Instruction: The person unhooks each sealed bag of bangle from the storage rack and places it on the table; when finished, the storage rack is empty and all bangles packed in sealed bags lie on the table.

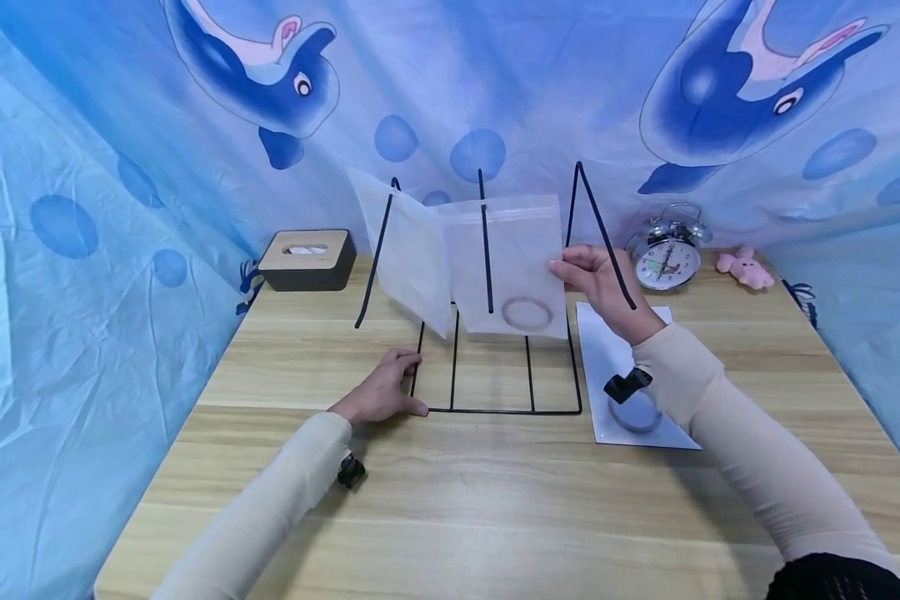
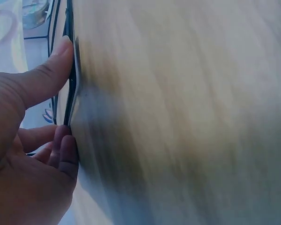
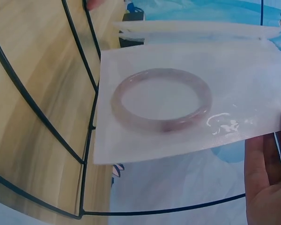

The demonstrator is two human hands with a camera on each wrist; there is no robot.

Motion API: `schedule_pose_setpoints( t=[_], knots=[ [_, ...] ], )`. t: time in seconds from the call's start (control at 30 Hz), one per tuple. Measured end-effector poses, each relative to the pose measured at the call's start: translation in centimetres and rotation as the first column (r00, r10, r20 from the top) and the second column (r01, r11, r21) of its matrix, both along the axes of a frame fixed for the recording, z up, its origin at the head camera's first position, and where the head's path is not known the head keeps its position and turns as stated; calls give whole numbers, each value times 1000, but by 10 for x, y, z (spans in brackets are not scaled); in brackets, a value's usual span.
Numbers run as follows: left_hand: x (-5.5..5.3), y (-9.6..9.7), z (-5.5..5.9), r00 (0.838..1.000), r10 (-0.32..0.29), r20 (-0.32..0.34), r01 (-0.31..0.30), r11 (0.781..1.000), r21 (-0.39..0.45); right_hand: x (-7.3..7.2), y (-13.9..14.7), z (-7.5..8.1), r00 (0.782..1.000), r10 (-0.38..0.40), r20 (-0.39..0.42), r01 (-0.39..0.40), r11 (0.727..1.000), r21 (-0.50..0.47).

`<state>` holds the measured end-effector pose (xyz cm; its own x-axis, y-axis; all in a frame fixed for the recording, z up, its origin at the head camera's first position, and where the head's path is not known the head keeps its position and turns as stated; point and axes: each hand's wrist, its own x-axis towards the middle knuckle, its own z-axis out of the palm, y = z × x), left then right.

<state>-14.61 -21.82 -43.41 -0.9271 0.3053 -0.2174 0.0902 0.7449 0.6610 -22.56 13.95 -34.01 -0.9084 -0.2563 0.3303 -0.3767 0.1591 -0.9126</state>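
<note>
A black wire rack (image 1: 495, 411) stands on the table, with angled upright prongs. My left hand (image 1: 382, 387) holds its front left corner; in the left wrist view, thumb and fingertips meet the black wire (image 2: 72, 93). Among the prongs hang two translucent zip bags, a left one (image 1: 401, 250) and a right one (image 1: 506, 258). Through the right bag shows a pale pinkish bangle (image 3: 171, 125), near the bottom end. My right hand (image 1: 607, 287) pinches this bag's right edge beside the right prong; its fingertips are partly out of frame in the right wrist view.
A flat white packet (image 1: 603, 367) with another bangle in it lies right of the rack, under my right forearm. At the back stand a tissue box (image 1: 307, 271) on the left, and an alarm clock (image 1: 667, 262) and pink plush toy (image 1: 746, 267) on the right. Blue curtains surround the table.
</note>
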Motion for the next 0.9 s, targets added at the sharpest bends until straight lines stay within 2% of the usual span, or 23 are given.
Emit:
schedule_pose_setpoints(
  t=[0.33,0.57,0.9],
  knots=[
    [1,4,5,1000,9,-24,-10,1000,-29,12,-1,1,999,-29,-34,30,999,33],
    [0,3,7,999,40,-15,-40,998,-55,11,-2,2,998,-57,-40,59,997,46],
    [-3,4,10,999,41,1,-41,995,-86,13,-4,-2,992,-66,-111,69,997,31]
  ],
)
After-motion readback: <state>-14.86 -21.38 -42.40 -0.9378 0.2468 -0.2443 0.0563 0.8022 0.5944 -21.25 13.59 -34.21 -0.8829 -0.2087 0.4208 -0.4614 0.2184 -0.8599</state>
